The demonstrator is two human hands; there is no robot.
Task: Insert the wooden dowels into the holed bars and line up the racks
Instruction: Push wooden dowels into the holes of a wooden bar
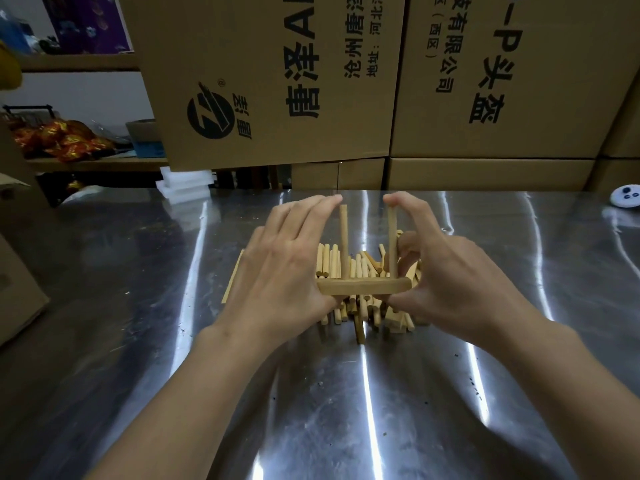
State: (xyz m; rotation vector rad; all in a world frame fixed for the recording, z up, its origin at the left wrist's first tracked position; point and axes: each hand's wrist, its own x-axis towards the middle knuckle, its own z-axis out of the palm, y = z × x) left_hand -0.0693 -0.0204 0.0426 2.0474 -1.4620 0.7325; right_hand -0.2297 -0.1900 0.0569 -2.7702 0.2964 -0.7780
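Observation:
A short wooden holed bar (363,285) is held level above a pile of loose dowels and bars (360,265) on the steel table (311,393). Two dowels stand upright in the bar, the left dowel (343,237) and the right dowel (392,237). My left hand (287,271) grips the bar's left end, its fingertips reaching to the top of the left dowel. My right hand (446,268) holds the bar's right end from below with the thumb, and its forefinger touches the top of the right dowel.
Large cardboard boxes (311,81) stack along the table's far edge. White foam pieces (183,185) lie at the back left, and a small white device (627,199) sits at the far right. Another box (17,289) stands off the table's left side. A cluttered shelf (69,140) is beyond it.

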